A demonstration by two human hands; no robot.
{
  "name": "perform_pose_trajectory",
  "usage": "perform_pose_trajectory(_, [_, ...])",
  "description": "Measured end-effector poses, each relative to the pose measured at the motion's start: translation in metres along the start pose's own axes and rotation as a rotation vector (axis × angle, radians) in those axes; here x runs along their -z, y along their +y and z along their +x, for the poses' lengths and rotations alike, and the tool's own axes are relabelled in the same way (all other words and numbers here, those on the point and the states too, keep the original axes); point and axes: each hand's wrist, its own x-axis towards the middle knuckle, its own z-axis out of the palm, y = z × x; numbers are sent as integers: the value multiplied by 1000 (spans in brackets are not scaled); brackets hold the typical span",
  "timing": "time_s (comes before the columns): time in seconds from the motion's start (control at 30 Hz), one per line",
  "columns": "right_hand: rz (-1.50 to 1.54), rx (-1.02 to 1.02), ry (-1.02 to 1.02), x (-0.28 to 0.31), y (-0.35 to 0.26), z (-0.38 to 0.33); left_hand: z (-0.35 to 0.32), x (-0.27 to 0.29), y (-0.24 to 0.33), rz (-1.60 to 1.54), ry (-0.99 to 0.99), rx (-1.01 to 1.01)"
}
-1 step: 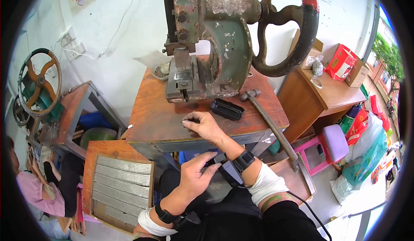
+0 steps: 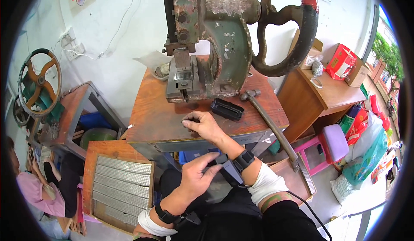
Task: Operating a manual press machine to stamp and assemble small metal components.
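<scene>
My left hand [image 2: 195, 177] is closed, thumb and fingers pinching the end of a black boxy device [image 2: 230, 172] at my right wrist. That device sits beside a black wrist strap [image 2: 245, 160], and a cable runs from it along my right forearm. Over the front of the wooden table [image 2: 151, 126] hovers my right hand [image 2: 205, 126], its fingers curled in toward the thumb and the fingertips dark. Whether anything small is in them cannot be made out. Beyond it lies a black open case [image 2: 227, 109]. A hammer [image 2: 271, 126] rests across the table's right edge.
A green hand press [image 2: 228, 47] with a big wheel [image 2: 297, 38] stands at the table's back. Low at left, a wooden tray [image 2: 118, 185] holds several metal strips. A seated person [image 2: 43, 187] is at far left. A purple-and-pink stool [image 2: 332, 144] and bags stand right.
</scene>
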Motion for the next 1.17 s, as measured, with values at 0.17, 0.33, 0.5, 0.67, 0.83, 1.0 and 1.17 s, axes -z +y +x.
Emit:
perform_pose_trajectory(0.17, [-19, -7, -17, 0, -2, 1, -2, -6, 11, 39, 6, -34])
perform_pose_trajectory(0.33, [-108, -42, -65, 3, -7, 1, -4, -6, 15, -111, 60, 147])
perform_pose_trajectory(0.5, [-114, -36, -81, -3, -13, -2, -7, -7, 5, 23, 51, -61])
perform_pose_trajectory(0.67, [-61, -53, -47, 2, 0, 6, -4, -15, 23, 255, -168, -39])
perform_pose_trajectory(0.83, [-11, -61, -37, 6, 9, 12, -1, -19, 16, 355, -106, -120])
perform_pose_trajectory(1.0, [-48, -63, -11, 4, 11, 13, 0, -18, 13, 303, -152, -262])
perform_pose_trajectory(1.17, [53, -138, 24, 11, 11, 15, -5, -22, 8, 258, -157, -228])
